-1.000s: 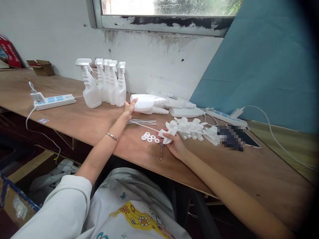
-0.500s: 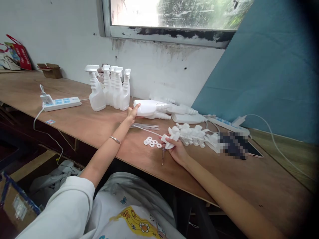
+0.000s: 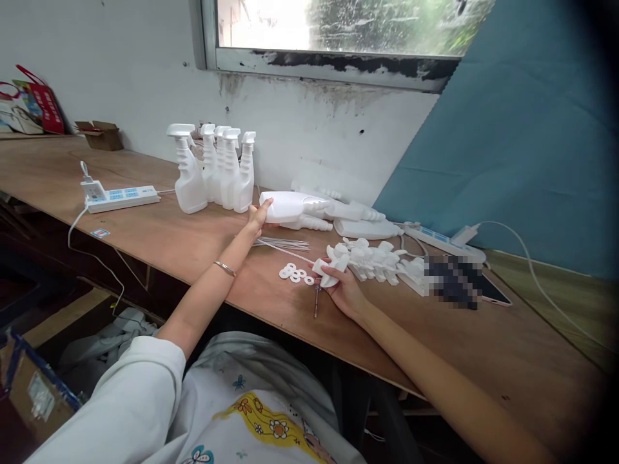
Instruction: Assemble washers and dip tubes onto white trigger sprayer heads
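Observation:
My left hand (image 3: 259,216) is closed around the base of a white plastic bottle (image 3: 285,207) that lies on its side in a pile of similar bottles. In my right hand (image 3: 341,289) is a white trigger spray head (image 3: 331,269), pinched between thumb and fingers. A thin white dip tube (image 3: 286,251) runs from it to the left. White ring washers (image 3: 293,273) lie just left of my right hand. Below that hand, a small slim tool (image 3: 316,303) rests on the table; part of it is hidden by the fingers.
Several finished-looking spray bottles (image 3: 189,180) stand upright at the back left. Loose thin tubes (image 3: 290,244) lie mid-table, and more spray heads (image 3: 370,258) are heaped at right, beside a dark tablet (image 3: 493,290). Power strips (image 3: 128,198) and cables lie at both sides.
The view has shifted very slightly. Both hands keep the same grips, and the bottle and spray head have hardly moved.

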A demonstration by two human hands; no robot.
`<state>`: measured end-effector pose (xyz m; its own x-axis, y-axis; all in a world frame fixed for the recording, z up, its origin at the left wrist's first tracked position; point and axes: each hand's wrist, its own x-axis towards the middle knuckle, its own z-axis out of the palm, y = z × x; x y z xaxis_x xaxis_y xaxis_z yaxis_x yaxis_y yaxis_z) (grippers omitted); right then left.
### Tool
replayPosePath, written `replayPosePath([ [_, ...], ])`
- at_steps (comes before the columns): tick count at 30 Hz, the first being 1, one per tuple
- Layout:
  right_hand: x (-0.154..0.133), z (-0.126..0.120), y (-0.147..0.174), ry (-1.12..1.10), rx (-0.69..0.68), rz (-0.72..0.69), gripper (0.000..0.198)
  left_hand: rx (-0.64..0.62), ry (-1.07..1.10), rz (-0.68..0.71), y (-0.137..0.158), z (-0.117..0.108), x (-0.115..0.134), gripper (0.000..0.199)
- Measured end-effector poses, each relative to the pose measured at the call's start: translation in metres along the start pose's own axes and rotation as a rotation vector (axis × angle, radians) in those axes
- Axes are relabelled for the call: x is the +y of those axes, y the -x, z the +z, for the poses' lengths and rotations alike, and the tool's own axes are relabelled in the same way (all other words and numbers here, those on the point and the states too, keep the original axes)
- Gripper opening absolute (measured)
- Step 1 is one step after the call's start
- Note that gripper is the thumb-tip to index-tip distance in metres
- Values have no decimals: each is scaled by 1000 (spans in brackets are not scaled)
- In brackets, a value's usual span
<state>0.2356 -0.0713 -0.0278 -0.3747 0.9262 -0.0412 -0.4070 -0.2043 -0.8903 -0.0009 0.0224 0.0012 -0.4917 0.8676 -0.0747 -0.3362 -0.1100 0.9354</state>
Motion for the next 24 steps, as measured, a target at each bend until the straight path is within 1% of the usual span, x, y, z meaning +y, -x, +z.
replayPosePath([
  [5, -1, 0, 1, 1, -3, 6, 26, -10, -10, 5, 0, 0, 1, 55],
  [13, 1, -3, -1, 24, -41, -24, 26, -11, -44, 0, 8, 4, 3, 59],
  [19, 1, -2, 0, 26, -45, -20, 25, -9, -86, 7, 6, 3, 1, 55],
  [24, -2, 0, 2, 23, -44, -21, 28, -51, -132, 22, 6, 3, 0, 52],
])
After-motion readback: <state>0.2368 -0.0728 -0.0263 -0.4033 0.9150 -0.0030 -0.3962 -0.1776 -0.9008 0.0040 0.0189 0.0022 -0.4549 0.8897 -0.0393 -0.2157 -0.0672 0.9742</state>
